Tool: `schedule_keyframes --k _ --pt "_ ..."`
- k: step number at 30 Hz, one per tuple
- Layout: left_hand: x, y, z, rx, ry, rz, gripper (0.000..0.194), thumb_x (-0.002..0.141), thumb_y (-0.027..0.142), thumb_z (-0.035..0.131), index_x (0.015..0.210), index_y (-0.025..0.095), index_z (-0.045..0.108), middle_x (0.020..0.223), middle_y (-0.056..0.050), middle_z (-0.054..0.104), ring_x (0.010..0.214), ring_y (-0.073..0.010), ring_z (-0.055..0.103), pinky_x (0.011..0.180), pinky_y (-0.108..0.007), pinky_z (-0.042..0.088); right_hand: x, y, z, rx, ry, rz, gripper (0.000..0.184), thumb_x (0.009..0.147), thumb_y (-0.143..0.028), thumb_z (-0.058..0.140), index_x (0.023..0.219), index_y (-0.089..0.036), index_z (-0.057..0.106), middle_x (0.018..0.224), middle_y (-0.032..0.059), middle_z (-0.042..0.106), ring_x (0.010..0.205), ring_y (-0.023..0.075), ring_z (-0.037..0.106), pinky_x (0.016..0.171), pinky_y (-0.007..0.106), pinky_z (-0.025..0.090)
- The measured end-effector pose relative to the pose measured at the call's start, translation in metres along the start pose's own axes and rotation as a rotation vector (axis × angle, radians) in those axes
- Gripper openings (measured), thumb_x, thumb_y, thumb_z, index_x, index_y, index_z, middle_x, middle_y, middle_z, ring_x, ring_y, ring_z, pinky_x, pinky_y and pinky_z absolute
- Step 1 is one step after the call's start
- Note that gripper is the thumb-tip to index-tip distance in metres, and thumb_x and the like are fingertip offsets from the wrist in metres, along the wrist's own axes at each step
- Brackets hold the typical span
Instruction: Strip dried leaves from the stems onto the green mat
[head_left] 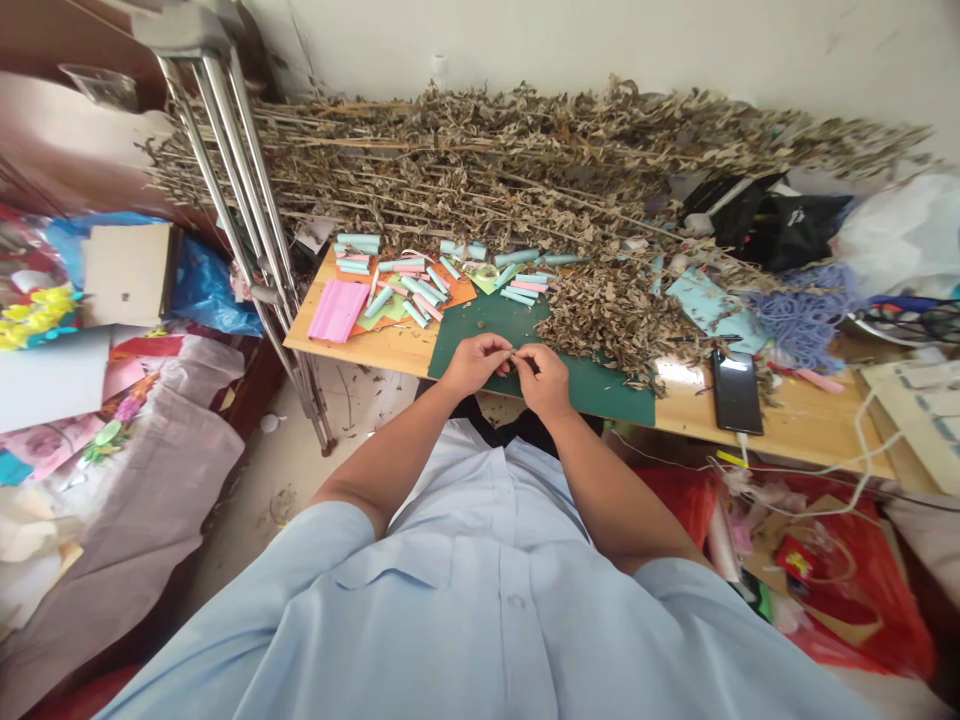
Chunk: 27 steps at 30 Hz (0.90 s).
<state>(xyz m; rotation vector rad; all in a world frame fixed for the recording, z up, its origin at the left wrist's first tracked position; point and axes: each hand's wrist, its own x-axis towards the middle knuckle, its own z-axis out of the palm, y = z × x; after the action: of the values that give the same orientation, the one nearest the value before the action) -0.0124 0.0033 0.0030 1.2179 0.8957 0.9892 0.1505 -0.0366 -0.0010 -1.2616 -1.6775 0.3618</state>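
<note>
My left hand [477, 364] and my right hand [547, 381] meet over the near edge of a green cutting mat [469, 325]. Thumbs and fingers of both are pinched together at the tips. Whatever sits between them is too small to name. Just right of my hands, a heap of dried leaves [619, 315] covers part of the mat. Beyond and to the left lie several rolled paper tubes [424, 292] in pale blue and pink, some on orange and green paper sheets. A pink stack of paper [338, 310] rests at the table's left end.
Long bundles of dried leafy stalks [480, 160] lie along the wall. Metal crutches [247, 180] lean at the left. A phone [736, 390] with a cable, purple cord [806, 305] and a light blue packet [712, 305] are on the right; a red bag [892, 600] stands below.
</note>
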Motion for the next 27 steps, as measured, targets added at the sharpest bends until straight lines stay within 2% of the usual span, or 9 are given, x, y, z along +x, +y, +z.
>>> schedule_keyframes --k 3,7,11,16,21,27 --pt "0.0006 -0.0005 -0.0002 -0.015 0.01 -0.006 0.019 0.083 0.028 0.071 0.091 0.012 0.065 0.065 0.0 0.066 0.057 -0.0101 0.064 0.058 -0.022 0.054 -0.0011 0.0004 -0.0007 0.037 0.02 0.005 0.012 0.095 -0.027 0.059 0.104 -0.024 0.067 0.106 0.0068 0.072 0.093 0.0214 0.068 0.089 0.04 0.056" --pt "0.0002 0.0001 0.0007 0.005 -0.008 -0.001 0.017 0.084 0.028 0.069 0.091 0.012 0.066 0.064 0.0 0.066 0.056 -0.01 0.064 0.057 -0.022 0.054 -0.0038 0.0036 0.0005 0.053 0.037 0.029 0.029 0.095 -0.028 0.06 0.123 -0.024 0.063 0.11 0.0081 0.073 0.093 0.0215 0.07 0.09 0.041 0.058" --pt "-0.001 0.0001 0.0027 0.06 -0.022 0.006 0.016 0.085 0.027 0.067 0.092 0.013 0.067 0.068 0.0 0.067 0.058 -0.0094 0.064 0.058 -0.021 0.054 -0.0052 0.0063 0.0021 0.042 0.042 0.053 0.027 0.095 -0.03 0.06 0.121 -0.024 0.064 0.101 0.0069 0.074 0.092 0.0219 0.071 0.09 0.041 0.059" --pt "-0.0025 -0.0022 0.0056 0.141 -0.016 0.04 0.018 0.087 0.024 0.063 0.101 0.014 0.07 0.075 -0.001 0.07 0.063 -0.0089 0.066 0.063 -0.02 0.055 -0.0059 0.0067 0.0026 0.029 0.062 0.062 0.025 0.095 -0.03 0.059 0.118 -0.023 0.065 0.1 0.007 0.074 0.091 0.0216 0.071 0.088 0.04 0.06" --pt "-0.0033 -0.0047 0.0074 0.176 0.015 0.006 0.016 0.083 0.017 0.061 0.096 0.014 0.071 0.071 0.0 0.069 0.06 -0.009 0.066 0.059 -0.019 0.055 -0.007 0.0054 0.003 0.021 0.055 0.078 0.023 0.094 -0.031 0.06 0.114 -0.024 0.066 0.099 0.0067 0.075 0.089 0.0214 0.072 0.085 0.039 0.06" --pt "-0.0027 -0.0055 0.0084 0.185 0.033 -0.009 0.014 0.081 0.017 0.063 0.092 0.014 0.071 0.07 0.0 0.069 0.059 -0.0108 0.067 0.058 -0.021 0.056 -0.0052 -0.001 0.0019 0.06 0.059 0.117 0.016 0.093 -0.031 0.06 0.104 -0.022 0.067 0.093 0.0051 0.074 0.081 0.0192 0.07 0.081 0.035 0.059"
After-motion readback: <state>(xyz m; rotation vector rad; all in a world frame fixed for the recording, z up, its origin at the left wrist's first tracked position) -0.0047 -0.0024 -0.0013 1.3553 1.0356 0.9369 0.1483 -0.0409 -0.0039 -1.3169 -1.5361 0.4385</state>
